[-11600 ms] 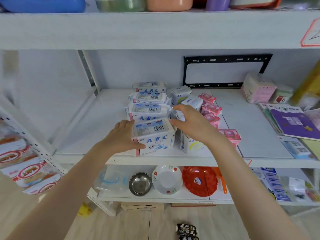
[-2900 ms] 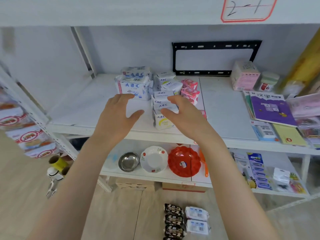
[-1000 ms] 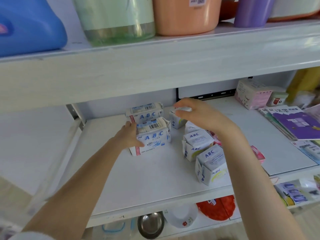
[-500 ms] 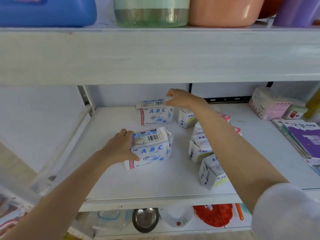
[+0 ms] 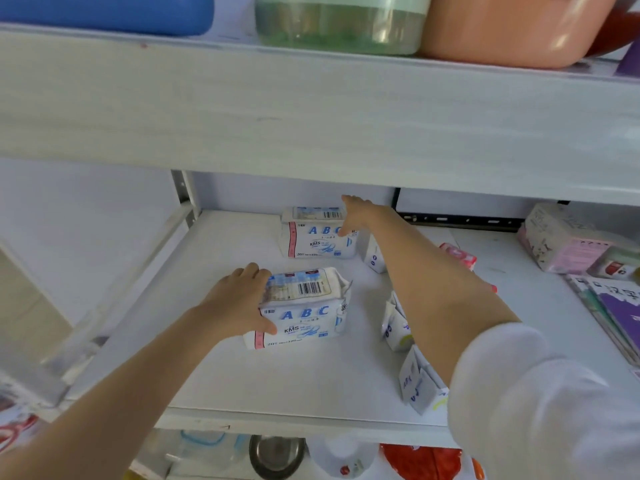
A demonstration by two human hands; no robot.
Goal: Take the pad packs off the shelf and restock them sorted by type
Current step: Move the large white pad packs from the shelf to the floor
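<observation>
Small packs (image 5: 394,327) partly behind right forearm (image 5: 433,282)

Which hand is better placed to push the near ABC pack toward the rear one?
Probably left: the left hand grips the near pack; the right hand holds the rear pack.

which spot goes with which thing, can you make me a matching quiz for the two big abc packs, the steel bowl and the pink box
Things:
1 front ABC pack
2 rear ABC pack
3 steel bowl
4 pink box

Places:
a one level down
b right hand on it
c far right, on the same shelf as the packs
d gripped by the left hand

Pairs: 1-d, 2-b, 3-a, 4-c
</observation>
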